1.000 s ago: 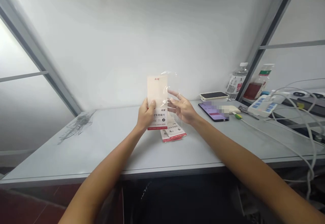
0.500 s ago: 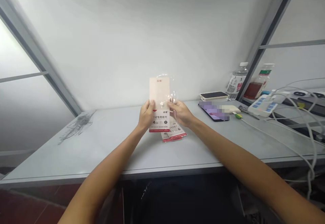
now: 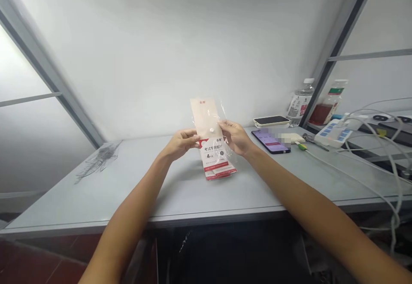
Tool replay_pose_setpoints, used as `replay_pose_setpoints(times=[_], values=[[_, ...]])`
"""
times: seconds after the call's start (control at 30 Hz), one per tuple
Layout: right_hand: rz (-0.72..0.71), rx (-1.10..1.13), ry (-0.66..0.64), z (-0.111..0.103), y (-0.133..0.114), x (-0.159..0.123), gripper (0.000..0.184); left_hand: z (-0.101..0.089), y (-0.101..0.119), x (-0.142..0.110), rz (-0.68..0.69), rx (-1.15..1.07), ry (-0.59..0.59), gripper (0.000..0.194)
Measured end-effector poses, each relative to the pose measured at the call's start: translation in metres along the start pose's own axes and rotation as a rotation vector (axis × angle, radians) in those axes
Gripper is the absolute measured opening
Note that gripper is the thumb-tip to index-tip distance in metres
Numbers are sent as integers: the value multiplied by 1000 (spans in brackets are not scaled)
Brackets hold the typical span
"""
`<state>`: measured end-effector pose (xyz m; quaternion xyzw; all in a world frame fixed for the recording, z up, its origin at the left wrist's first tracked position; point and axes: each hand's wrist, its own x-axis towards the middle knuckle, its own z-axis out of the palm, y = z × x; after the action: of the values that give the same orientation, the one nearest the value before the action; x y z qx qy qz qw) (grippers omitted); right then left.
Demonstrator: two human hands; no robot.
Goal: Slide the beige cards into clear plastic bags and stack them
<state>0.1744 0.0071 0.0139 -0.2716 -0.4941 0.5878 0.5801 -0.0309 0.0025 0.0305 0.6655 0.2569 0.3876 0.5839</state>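
Observation:
A flat ruler-set packet (image 3: 205,116), a pinkish card with a red-and-white printed lower part and a clear plastic sleeve, stands tilted between my hands. Its left edge is pinched at mid-height by my left hand (image 3: 180,143), thumb in front. My right hand (image 3: 236,137) is closed on the sleeve's right edge, near the white snap button (image 3: 211,130). Below and behind it, other similar packets (image 3: 227,173) with red lower edges lie overlapping on the grey-white desk (image 3: 135,181); the held packet partly hides them.
A lit phone (image 3: 268,141) lies right of my right hand, with a second phone (image 3: 272,121) behind it. Further right are a clear bottle (image 3: 301,101), a jar of red-brown liquid (image 3: 325,108), a power strip (image 3: 333,133) and white cables (image 3: 350,179). Dark scribble-like marks (image 3: 99,159) show at left.
The packet has tilted, its lower end swinging right over the other packets. My left hand has moved slightly left and down; my right hand has shifted slightly right and up.

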Motion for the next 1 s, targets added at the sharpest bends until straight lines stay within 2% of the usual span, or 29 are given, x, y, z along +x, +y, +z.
replay_pose_setpoints(times=[0.23, 0.4, 0.5, 0.6, 0.73, 0.83, 1.0], values=[[37, 11, -105, 3, 0, -2, 25, 2, -6, 6, 41, 36, 244, 46], [54, -38, -126, 10, 7, -6, 31, 14, -4, 3, 71, 137, 393, 91], [22, -157, -130, 12, 11, -8, 32, 17, -7, 2, 45, 185, 450, 103], [-27, -262, -117, 12, 13, -8, 34, 14, -10, 5, 53, 180, 481, 92], [-83, -282, -23, 9, 11, -5, 37, 11, -8, 7, 64, 69, 412, 52], [-107, -230, 1, 7, 10, -3, 38, 10, -7, 7, 45, -22, 340, 51], [-93, -274, -88, 14, 6, -10, 35, 14, -11, 5, 12, 54, 245, 35]])
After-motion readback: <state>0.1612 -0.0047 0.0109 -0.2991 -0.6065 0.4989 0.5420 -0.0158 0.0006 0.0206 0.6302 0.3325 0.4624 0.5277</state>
